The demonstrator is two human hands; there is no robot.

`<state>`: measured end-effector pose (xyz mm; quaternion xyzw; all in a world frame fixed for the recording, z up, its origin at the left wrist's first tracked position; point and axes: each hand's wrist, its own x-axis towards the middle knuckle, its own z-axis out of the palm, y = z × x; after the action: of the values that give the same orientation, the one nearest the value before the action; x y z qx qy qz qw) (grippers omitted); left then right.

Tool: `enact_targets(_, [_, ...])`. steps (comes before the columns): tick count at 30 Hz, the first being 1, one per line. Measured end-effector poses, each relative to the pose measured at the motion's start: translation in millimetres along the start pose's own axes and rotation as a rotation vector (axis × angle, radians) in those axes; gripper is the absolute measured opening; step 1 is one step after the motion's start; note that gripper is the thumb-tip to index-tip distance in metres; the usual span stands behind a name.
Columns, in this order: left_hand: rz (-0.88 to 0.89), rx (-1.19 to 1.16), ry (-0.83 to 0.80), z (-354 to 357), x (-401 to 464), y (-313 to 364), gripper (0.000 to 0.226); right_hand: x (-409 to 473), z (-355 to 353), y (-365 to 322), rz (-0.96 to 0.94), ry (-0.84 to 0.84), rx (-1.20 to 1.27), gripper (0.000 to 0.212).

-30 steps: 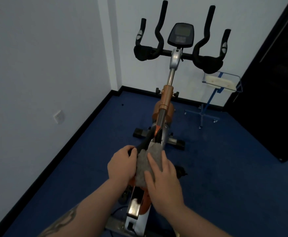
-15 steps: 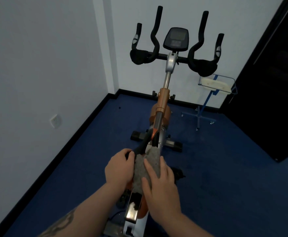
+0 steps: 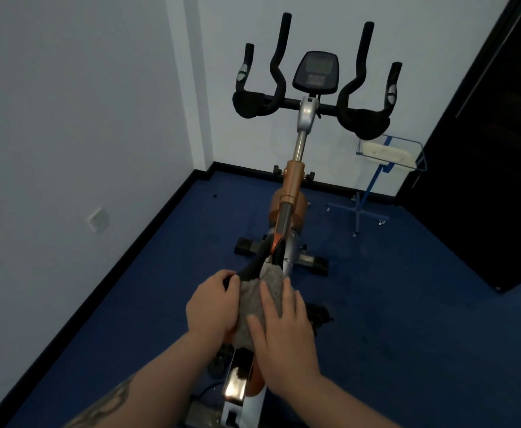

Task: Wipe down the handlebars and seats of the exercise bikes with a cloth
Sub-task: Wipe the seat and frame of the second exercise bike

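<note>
Right hand point(image 3: 279, 332) presses the cloth point(image 3: 260, 299) flat on the seat point(image 3: 250, 270), left hand point(image 3: 211, 307) grips the seat's side; handlebars point(image 3: 311, 103) up front look untouched, so plenty left.

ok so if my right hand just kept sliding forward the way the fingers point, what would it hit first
Probably the bike frame. Your right hand lies flat on the grey cloth, fingers aimed up the seat. Past the cloth's front edge, the orange and silver frame tube seems next, though depth is hard to judge here.

Small exercise room, stationary bike point(image 3: 296, 180), blue carpet point(image 3: 407, 304), bare white walls point(image 3: 67, 118)
</note>
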<state>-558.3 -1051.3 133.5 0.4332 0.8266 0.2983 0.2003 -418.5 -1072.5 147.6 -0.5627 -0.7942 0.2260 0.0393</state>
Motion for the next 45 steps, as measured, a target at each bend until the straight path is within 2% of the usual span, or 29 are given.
enact_targets(2, [0.004, -0.003, -0.001, 0.0, -0.3, -0.3, 0.028, 9.7, -4.0, -7.1, 0.087, -0.028, 0.045, 0.070])
enact_targets(6, [-0.004, -0.006, -0.006, 0.3, -1.8, -1.9, 0.029, 10.7, -12.9, -2.3, 0.137, -0.082, 0.125, 0.086])
enact_targets(8, [-0.007, -0.007, -0.002, -0.7, -1.1, -1.6, 0.029, 17.0, -14.6, -2.0, 0.195, -0.106, 0.143, 0.086])
enact_targets(12, [-0.016, -0.005, 0.003, -0.2, -1.3, -0.3, 0.029, 39.2, -4.0, -8.0, 0.280, 0.056, 0.219, 0.076])
enact_targets(14, [-0.015, -0.013, 0.010, 0.3, -1.4, -0.6, 0.030, 37.5, -0.7, -7.5, 0.258, 0.134, 0.234, 0.071])
enact_targets(19, [-0.017, -0.011, 0.017, -0.2, -2.6, 0.3, 0.028, -1.6, 9.4, -2.5, 0.142, 0.158, 0.207, 0.073])
enact_targets(22, [-0.027, -0.012, 0.017, -0.8, -1.7, 1.2, 0.029, 10.8, 10.3, 0.5, 0.142, 0.243, 0.279, 0.071])
enact_targets(25, [-0.032, -0.009, 0.022, -0.7, -0.6, 0.8, 0.029, 30.8, 7.4, 4.2, 0.193, 0.243, 0.372, 0.070])
enact_targets(30, [-0.028, -0.042, 0.018, 0.2, -3.7, 0.2, 0.026, 0.2, 15.4, 2.1, 0.156, 0.270, 0.389, 0.074])
enact_targets(33, [-0.031, -0.036, 0.025, -0.3, -2.9, 0.1, 0.026, 15.3, 11.0, 6.8, 0.190, 0.200, 0.346, 0.073])
enact_targets(37, [-0.032, -0.024, 0.028, -0.3, -2.5, 1.4, 0.028, 60.5, -0.6, 13.6, 0.294, 0.035, 0.420, 0.061])
enact_targets(42, [-0.025, -0.028, 0.028, -0.6, -4.1, 1.6, 0.027, 20.6, 9.2, 18.8, 0.242, 0.108, 0.499, 0.069])
enact_targets(45, [-0.029, -0.024, 0.032, -1.3, -3.0, 2.8, 0.026, 20.8, 7.2, 24.8, 0.249, 0.045, 0.519, 0.063])
